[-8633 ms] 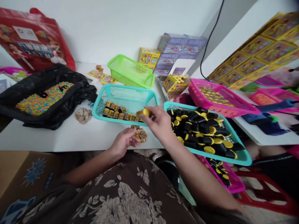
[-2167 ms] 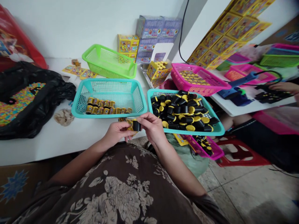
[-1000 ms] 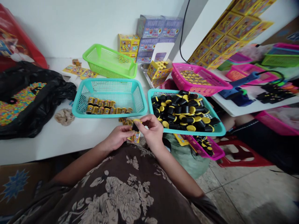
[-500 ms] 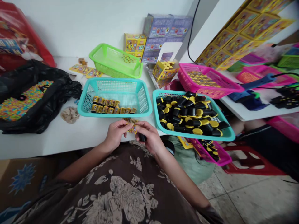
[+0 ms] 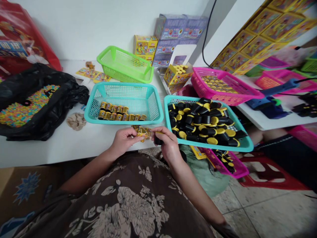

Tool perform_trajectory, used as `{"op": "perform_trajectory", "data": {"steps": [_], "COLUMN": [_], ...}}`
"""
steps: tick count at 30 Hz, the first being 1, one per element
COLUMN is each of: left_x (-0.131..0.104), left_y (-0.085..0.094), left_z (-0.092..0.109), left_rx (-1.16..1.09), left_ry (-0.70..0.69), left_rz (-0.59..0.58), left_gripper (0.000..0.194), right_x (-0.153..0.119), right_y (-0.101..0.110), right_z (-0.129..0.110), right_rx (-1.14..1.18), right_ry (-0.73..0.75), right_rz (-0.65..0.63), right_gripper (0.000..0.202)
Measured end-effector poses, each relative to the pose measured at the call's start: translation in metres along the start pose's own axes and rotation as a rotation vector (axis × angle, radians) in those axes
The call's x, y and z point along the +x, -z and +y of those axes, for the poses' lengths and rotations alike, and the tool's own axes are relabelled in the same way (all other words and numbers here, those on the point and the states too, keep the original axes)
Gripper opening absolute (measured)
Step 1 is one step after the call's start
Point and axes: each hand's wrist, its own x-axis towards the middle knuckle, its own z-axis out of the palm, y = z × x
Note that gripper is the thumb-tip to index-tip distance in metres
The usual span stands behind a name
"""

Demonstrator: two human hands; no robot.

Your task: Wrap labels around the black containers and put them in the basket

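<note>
Yellow printed labels [image 5: 143,133] are pinched in my left hand [image 5: 123,140], in front of the left turquoise basket [image 5: 123,122]. Just to the right, my right hand [image 5: 168,143] is closed around a small black jar [image 5: 158,140] with a yellow lid, its fingertips close to the labels. In the left turquoise basket, several labelled jars [image 5: 119,117] lie in two rows. The right turquoise basket [image 5: 210,147] holds a heap of black jars with yellow lids [image 5: 205,119], without labels.
A black bag of colourful pellets [image 5: 27,105] and crumpled paper [image 5: 76,121] lie left. Behind are a green basket [image 5: 123,64] and an open yellow box [image 5: 177,79]. A pink basket [image 5: 228,96] stands back right, and another person's leg [image 5: 264,137] shows at the right.
My hands have moved apart, the right one going right with the black jar. The labels in my left hand show more. The view has shifted slightly.
</note>
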Motion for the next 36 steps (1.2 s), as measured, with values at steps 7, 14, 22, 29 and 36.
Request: {"op": "perform_trajectory", "data": {"steps": [7,14,22,29,36], "left_x": [0.0,-0.001,0.0,0.0,0.002], "left_y": [-0.003,-0.002,-0.003,-0.006,-0.007], "left_z": [0.006,0.007,0.005,0.001,0.003], "left_rx": [0.159,0.23,0.145,-0.046,-0.129], "left_ry": [-0.168,-0.249,-0.194,-0.007,0.096], "left_rz": [-0.033,-0.088,-0.082,-0.172,-0.2], "left_gripper": [0.031,0.024,0.023,0.023,0.026], "right_x": [-0.006,0.001,0.006,0.006,0.004], "right_y": [-0.001,-0.007,-0.012,-0.017,-0.021], "right_z": [-0.021,-0.014,-0.008,-0.005,0.0], "right_rx": [0.017,0.082,0.04,0.04,0.074], "right_ry": [0.166,0.082,0.007,0.022,0.054], "right_rz": [-0.069,-0.136,-0.008,-0.023,-0.022], "right_gripper": [0.021,0.015,0.017,0.017,0.017]}}
